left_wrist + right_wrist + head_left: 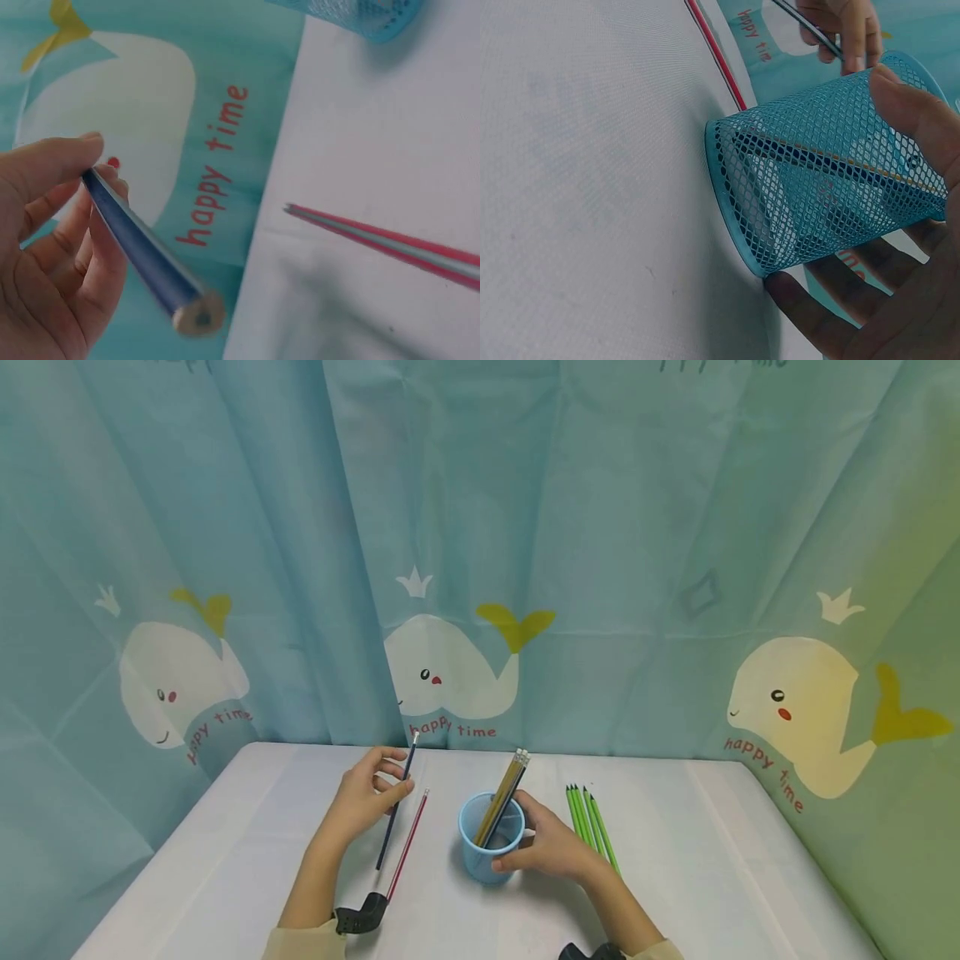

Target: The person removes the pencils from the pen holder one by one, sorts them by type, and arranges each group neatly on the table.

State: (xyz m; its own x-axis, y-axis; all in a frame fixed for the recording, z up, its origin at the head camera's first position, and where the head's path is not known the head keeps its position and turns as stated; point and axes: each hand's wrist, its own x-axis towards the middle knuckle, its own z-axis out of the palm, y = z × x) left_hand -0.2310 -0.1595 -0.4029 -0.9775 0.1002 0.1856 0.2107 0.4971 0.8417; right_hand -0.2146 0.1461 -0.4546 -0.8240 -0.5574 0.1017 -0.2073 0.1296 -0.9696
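My left hand (367, 797) pinches a dark blue pencil (388, 837) between thumb and fingers, its eraser end up and its other end pointing down toward me. In the left wrist view the blue pencil (146, 247) slants away from the thumb. With my right hand (555, 843) I grip the side of a light blue mesh pencil cup (480, 864), thumb at the front and fingers behind. Several pencils (498, 802), gold and dark, lean in the cup with erasers up. The right wrist view shows the mesh cup (817, 165) from its side, fingers curled round it.
A red pencil (408, 843) lies on the white table (690, 860) between my left hand and the cup. Several green pencils (588, 818) lie right of the cup, partly behind my right forearm. A blue curtain (615, 568) with whale prints hangs behind the table.
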